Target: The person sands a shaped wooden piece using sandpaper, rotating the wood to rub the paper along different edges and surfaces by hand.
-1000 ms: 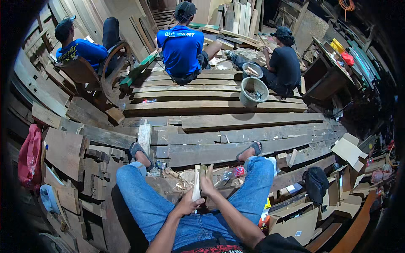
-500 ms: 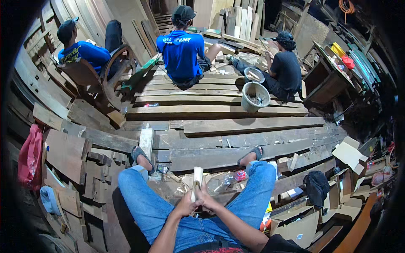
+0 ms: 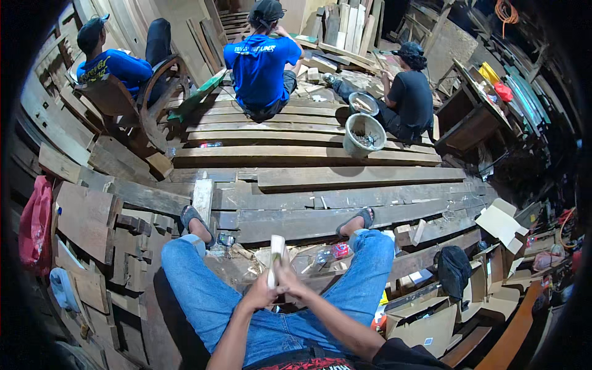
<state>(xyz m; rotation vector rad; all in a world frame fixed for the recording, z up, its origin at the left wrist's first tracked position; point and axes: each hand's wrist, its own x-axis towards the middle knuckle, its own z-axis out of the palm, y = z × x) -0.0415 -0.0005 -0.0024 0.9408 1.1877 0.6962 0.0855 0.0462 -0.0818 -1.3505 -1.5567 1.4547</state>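
Observation:
Between my knees, both hands hold a pale, narrow piece of wood (image 3: 277, 245) whose blunt end points up and away from me. My left hand (image 3: 261, 294) is closed round its lower part. Higher up, my right hand (image 3: 286, 279) wraps the piece from the right side, its fingers close to the left hand's. A darker, greenish patch shows along the wood just above my fingers; what it is I cannot make out. The lower end is hidden by my hands.
Wood scraps and a plastic bottle (image 3: 332, 253) lie between my feet. Ahead, long planks (image 3: 357, 177) cross the floor, with two buckets (image 3: 364, 137). Three people sit beyond. Cardboard boxes (image 3: 425, 327) and a black cloth (image 3: 454, 271) are at right, stacked boards (image 3: 86, 222) at left.
The whole view has shifted slightly, so things sit farther left. My right hand is a little higher along the wood. The middle person in blue has raised a hand toward the head.

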